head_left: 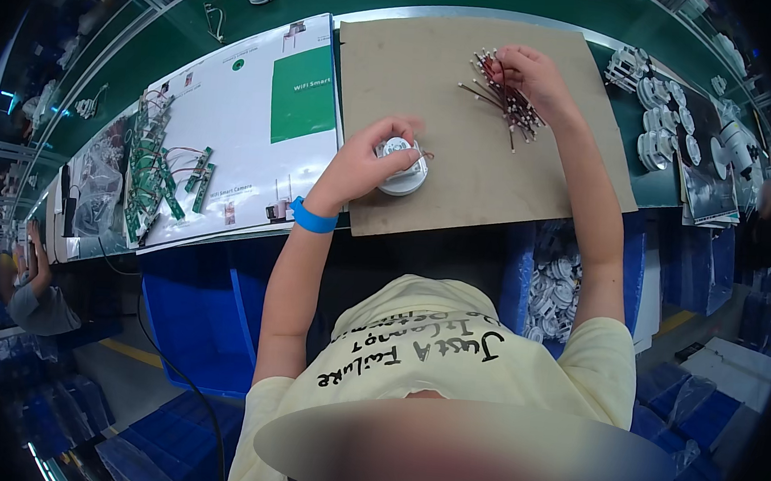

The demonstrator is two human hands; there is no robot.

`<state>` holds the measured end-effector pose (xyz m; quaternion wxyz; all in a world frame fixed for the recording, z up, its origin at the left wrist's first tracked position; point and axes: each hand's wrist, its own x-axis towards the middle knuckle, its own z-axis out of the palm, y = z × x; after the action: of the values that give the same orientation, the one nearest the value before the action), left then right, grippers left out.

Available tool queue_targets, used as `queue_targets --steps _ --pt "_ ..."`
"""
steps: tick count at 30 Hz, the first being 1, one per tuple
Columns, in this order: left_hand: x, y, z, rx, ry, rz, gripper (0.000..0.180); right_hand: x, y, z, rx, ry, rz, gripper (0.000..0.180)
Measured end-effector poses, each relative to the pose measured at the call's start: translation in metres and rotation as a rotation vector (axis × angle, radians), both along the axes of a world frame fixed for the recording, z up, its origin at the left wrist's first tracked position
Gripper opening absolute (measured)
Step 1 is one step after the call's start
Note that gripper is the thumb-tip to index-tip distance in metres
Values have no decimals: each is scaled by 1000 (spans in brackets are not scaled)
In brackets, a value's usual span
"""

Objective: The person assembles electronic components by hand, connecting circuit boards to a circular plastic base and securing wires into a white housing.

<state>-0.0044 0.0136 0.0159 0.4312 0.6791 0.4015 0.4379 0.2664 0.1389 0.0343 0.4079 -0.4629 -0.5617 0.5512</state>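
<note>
My left hand (369, 161) is closed around a round white plastic housing (401, 186) on the brown cardboard mat (460, 192). The thumb lies across the housing's top, and the fingertips are blurred. A thin reddish wire loop (427, 155) sticks out at its right side. Farther off to the right, my right hand (533, 79) reaches into a pile of short dark-red wire leads (512, 111) with small white connectors. Its thumb and index finger pinch together on a lead at the pile's upper edge; the fingers partly hide it.
Green circuit boards (168, 176) with wires lie on a printed white sheet (248, 155) at left. White round parts (657, 125) stand at right, near a white camera (736, 151). Blue bins (193, 312) sit below the bench edge, one holding white parts (553, 297). Another person (40, 292) is far left.
</note>
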Motion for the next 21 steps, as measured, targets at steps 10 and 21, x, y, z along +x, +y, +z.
queue_targets --steps 10,21 --pt "8 4 -13 3 30 443 34 -9 -10 6 69 590 -9 18" --pt "19 -7 -3 -303 -841 404 38 -113 -121 -8 425 -233 51 11"
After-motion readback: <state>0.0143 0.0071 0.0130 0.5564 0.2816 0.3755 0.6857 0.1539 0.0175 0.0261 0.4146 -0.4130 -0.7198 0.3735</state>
